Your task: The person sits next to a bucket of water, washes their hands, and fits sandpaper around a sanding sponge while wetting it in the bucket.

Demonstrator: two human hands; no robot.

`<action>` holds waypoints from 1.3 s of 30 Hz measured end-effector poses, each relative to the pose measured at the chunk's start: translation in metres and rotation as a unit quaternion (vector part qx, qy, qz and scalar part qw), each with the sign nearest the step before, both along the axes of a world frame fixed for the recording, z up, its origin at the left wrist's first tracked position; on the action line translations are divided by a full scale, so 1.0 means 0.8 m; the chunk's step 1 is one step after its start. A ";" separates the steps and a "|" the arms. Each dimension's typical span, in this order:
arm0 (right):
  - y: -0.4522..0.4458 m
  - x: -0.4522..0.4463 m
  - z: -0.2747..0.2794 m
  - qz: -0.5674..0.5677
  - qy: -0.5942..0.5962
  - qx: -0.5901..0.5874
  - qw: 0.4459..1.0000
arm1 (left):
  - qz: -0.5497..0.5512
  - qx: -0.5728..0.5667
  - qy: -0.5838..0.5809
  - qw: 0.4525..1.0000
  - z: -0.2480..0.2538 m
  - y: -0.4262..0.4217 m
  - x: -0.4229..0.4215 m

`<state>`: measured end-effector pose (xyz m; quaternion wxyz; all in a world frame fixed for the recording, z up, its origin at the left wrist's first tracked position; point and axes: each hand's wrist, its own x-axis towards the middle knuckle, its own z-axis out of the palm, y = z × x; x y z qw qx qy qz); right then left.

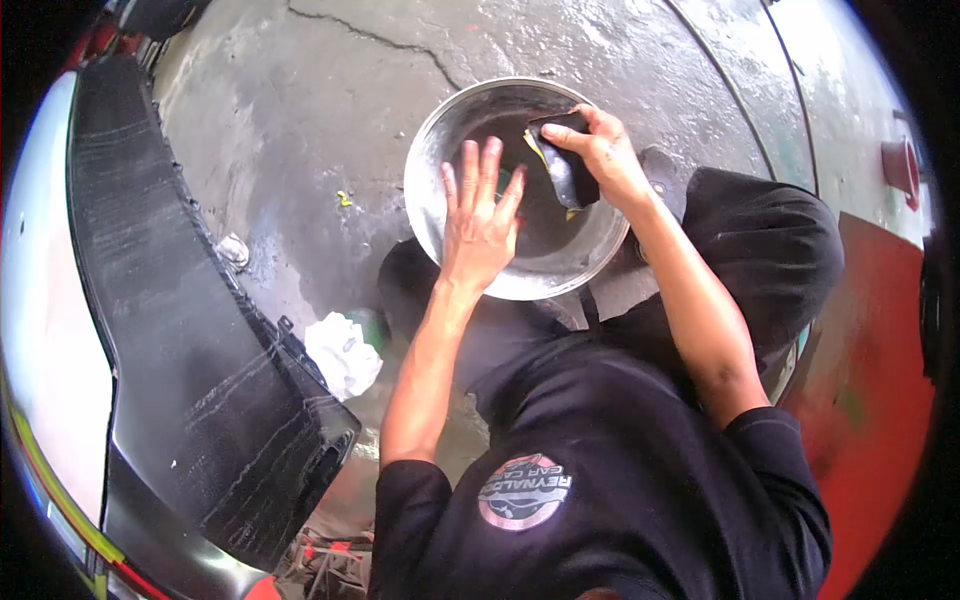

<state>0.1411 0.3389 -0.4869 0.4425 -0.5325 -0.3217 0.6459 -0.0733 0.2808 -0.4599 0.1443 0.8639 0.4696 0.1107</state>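
Black, yellow-edged flat sheet (577, 178), upper centre: my right hand (607, 153) grips it, left hand (482, 225) splayed; probably rinsing; next needs firm hold.

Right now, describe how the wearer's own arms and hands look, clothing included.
The left hand and right hand are bare: no gloves or wristwatch show. The left forearm and right forearm are uncovered too. The left sleeve and right sleeve are short, black and plain, belonging to a black shirt with a roundish printed emblem.
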 end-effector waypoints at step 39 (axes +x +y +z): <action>-0.010 -0.050 -0.083 0.159 -0.347 0.058 0.923 | -0.255 -0.080 0.097 0.959 -0.024 -0.032 0.011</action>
